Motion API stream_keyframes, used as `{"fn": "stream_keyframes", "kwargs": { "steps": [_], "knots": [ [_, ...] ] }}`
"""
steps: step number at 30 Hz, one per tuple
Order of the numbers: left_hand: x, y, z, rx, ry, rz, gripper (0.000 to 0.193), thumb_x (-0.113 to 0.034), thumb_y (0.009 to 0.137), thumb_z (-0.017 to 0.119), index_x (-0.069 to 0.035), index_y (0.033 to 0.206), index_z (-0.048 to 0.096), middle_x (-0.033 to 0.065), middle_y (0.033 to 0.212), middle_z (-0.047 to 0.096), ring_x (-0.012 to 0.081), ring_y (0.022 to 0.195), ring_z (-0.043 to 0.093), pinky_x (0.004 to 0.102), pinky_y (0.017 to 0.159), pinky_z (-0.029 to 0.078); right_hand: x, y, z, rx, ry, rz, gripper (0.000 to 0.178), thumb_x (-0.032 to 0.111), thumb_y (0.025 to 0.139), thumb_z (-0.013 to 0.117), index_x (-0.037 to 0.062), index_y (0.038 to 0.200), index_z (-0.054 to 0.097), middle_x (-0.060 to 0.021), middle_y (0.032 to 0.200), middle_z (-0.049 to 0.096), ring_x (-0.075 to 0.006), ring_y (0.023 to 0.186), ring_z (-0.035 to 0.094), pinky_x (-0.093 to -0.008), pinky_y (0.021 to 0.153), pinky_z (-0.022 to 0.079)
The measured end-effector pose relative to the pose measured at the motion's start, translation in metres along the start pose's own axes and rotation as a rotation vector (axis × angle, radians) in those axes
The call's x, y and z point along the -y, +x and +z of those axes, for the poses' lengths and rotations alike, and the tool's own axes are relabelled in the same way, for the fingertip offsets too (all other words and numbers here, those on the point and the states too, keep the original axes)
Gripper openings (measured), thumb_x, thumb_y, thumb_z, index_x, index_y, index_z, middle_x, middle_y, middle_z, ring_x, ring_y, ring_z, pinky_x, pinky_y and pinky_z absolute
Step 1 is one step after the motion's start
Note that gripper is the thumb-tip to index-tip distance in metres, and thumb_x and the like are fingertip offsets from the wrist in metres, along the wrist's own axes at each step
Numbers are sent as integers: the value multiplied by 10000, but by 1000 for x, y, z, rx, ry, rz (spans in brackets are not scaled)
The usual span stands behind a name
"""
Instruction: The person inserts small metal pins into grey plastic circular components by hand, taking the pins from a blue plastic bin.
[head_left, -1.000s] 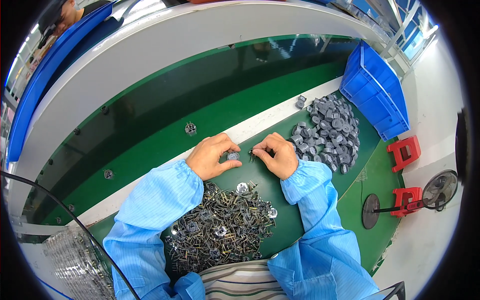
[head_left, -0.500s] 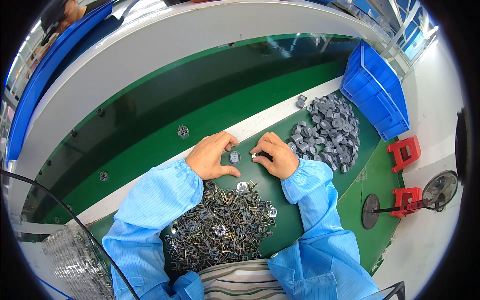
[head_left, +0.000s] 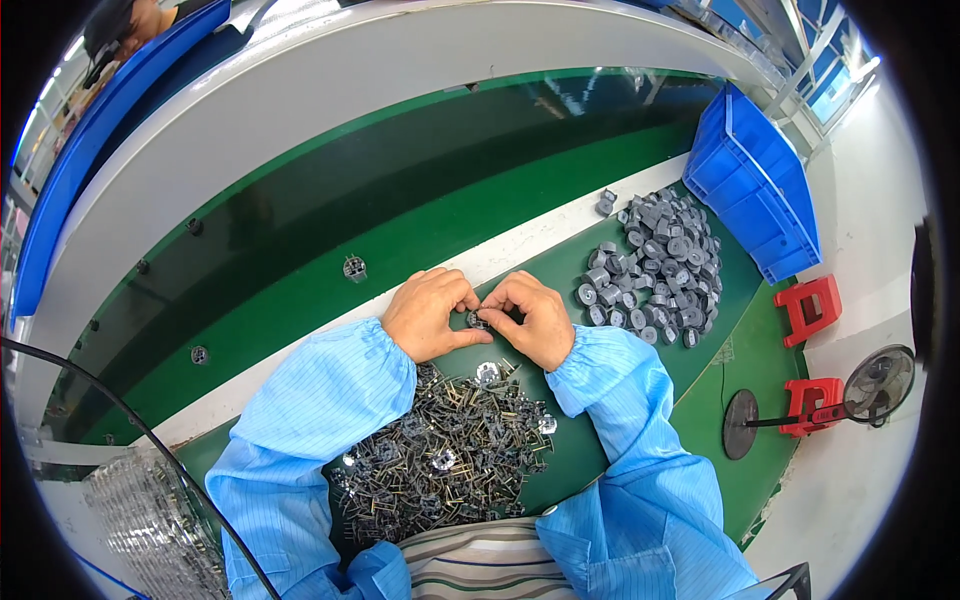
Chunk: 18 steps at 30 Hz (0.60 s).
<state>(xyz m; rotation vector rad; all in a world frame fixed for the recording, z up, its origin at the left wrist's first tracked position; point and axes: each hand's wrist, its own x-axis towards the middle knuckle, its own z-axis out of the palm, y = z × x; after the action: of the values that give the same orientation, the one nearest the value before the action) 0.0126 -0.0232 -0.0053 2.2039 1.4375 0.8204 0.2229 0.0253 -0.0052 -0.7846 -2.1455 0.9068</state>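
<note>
Both forearms in blue sleeves rest on the green desk point(head_left: 560, 395). The left hand point(head_left: 428, 315) and right hand point(head_left: 533, 318) curl together, fingertips touching, pinching a small grey round part point(head_left: 478, 320) between them.

Single view only, from a head-worn fisheye camera looking steeply down and forward, close above the left hand point(head_left: 428, 314) and right hand point(head_left: 535, 320), which sit near frame centre. Blue-sleeved forearms enter from the lower edge. Beyond the hands runs the curved green conveyor belt point(head_left: 400, 190), its straight edges bowed by the lens. The frame corners are black.
</note>
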Motion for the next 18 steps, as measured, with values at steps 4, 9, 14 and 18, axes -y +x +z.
{"fn": "stream_keyframes", "kwargs": {
  "steps": [4, 9, 14, 18],
  "knots": [
    [4, -2, 5, -64, 0, 43, 439, -375, 689, 938, -115, 879, 639, 19, 812, 612, 222, 805, 608, 376, 761, 452, 1, -1, 4, -30, -111, -86, 159, 25, 785, 807, 24, 833, 655, -94, 799, 622, -274, 774, 620, -389, 645, 504],
    [-1, 0, 4, -65, -4, 34, 419, -348, 698, 933, -111, 872, 636, 24, 806, 604, 222, 785, 605, 375, 747, 450, 2, -1, 6, -40, -175, -83, 180, 11, 765, 808, 27, 809, 635, -101, 820, 625, -312, 811, 621, -416, 678, 513],
    [-1, 2, 4, -65, 19, 15, 380, -291, 707, 910, -102, 883, 631, 31, 832, 606, 234, 821, 624, 392, 772, 465, 0, -1, 6, -63, -160, -96, 207, 107, 779, 823, 52, 868, 644, -85, 836, 626, -314, 823, 612, -418, 711, 507],
    [5, 3, -4, -117, -132, -50, 362, -278, 706, 903, -103, 895, 648, 35, 841, 607, 240, 827, 621, 402, 757, 453, 10, 9, -17, -279, -595, -253, 351, 197, 799, 823, 73, 1094, 679, -118, 1155, 658, -344, 1145, 593, -507, 991, 440]
  ]
}}
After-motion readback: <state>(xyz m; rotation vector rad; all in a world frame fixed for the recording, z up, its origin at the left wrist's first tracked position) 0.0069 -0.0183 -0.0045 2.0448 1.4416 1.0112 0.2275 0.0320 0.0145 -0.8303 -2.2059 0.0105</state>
